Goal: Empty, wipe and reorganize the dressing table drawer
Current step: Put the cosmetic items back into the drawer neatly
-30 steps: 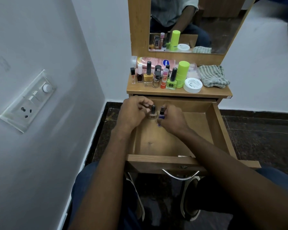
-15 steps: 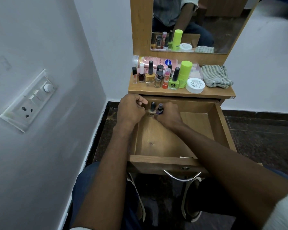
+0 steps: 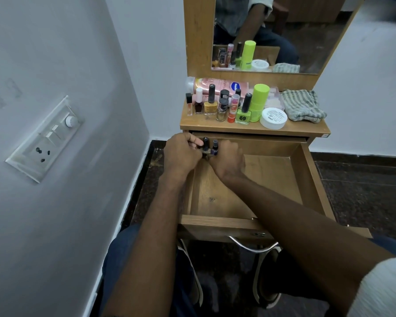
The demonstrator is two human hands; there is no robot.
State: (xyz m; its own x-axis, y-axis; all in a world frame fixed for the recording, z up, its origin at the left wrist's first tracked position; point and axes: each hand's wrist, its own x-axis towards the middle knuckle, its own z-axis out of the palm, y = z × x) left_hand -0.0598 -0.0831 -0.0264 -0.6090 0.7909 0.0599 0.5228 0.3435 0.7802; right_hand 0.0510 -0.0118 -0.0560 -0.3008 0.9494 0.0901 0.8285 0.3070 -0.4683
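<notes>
Restocking drawer (image 3: 316, 179): left hand (image 3: 181, 154) gripping dark-capped bottle (image 3: 205, 146), right hand (image 3: 228, 160) pinching purple bottle (image 3: 214, 148), back-left corner; next release upright, fetch more from top

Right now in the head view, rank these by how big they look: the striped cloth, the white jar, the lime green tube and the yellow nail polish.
1. Striped cloth
2. Lime green tube and white jar: too close to rank
4. Yellow nail polish

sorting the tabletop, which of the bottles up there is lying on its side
The pink lotion bottle at the back, under the mirror. It lies flat, cap pointing left; the nail polish bottles before it all stand upright.
</notes>
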